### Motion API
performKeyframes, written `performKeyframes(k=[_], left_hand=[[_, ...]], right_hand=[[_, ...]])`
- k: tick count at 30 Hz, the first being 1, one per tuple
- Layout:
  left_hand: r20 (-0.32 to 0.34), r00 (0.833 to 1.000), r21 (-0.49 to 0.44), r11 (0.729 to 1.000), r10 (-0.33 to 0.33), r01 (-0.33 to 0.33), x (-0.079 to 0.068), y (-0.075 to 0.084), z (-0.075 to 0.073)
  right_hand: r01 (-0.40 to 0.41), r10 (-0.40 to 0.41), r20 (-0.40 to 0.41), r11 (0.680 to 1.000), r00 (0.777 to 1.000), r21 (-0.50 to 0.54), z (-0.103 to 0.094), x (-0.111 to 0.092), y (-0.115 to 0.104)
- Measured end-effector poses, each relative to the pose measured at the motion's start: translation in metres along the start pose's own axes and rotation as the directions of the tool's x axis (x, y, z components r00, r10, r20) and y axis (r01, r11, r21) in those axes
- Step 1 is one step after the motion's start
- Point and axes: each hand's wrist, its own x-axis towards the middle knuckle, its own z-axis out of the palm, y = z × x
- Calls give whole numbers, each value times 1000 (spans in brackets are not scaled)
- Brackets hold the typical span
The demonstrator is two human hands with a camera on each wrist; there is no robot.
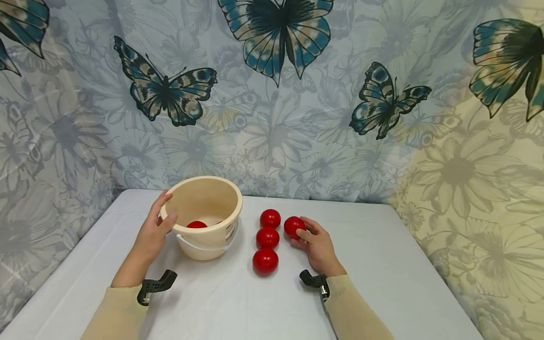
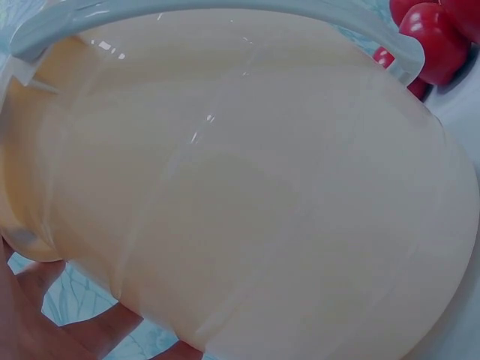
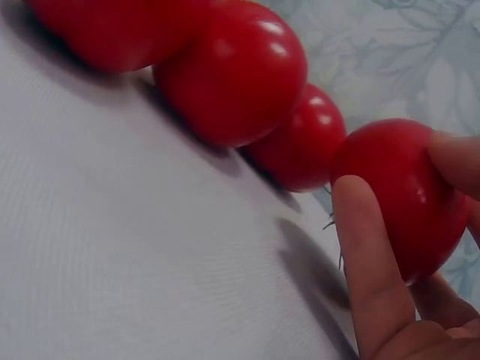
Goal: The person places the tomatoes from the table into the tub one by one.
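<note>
A cream bucket [image 1: 204, 241] with a white handle stands on the table at the left. My left hand [image 1: 154, 231] grips its rim on the left side, and in the left wrist view those fingers [image 2: 105, 330] lie against the wall. Part of a tomato [image 1: 197, 225] shows inside the bucket; the rest of the inside is hidden by the front wall. My right hand [image 1: 316, 245] holds a red tomato [image 3: 405, 195] between thumb and fingers, just above the table with a shadow below it. To its left, three tomatoes [image 1: 267, 237] sit in a row.
A white cloth covers the table [image 1: 238, 307]. Behind it hangs a fabric [image 1: 276, 137] with butterflies and flowers, reaching the table's back edge. Black camera mounts [image 1: 157, 285] are strapped on both wrists.
</note>
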Motion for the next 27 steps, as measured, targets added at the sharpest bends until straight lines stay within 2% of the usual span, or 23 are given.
performKeyframes(k=[4, 7, 13, 19, 22, 27], left_hand=[[0, 1000, -1, 1000, 0, 0, 0, 0, 0], [-1, 1000, 1, 1000, 2, -2, 0, -1, 0], [11, 1000, -24, 1000, 5, -4, 1, -1, 0], [3, 1000, 10, 1000, -11, 11, 1, 0, 1], [1, 1000, 21, 1000, -16, 16, 0, 0, 0], [3, 1000, 15, 1000, -9, 9, 1, 1, 0]], right_hand=[[-35, 36, -3, 993, 999, 111, -4, 1, -3], [-63, 67, -13, 977, 998, 206, -7, 1, -5], [-131, 148, -14, 909, 989, 395, -12, 0, -11], [-176, 168, 64, 829, 984, 531, -12, -5, -29], [-187, 162, 94, 826, 982, 532, -9, -7, -40], [-200, 170, 106, 851, 980, 485, 2, -11, -55]])
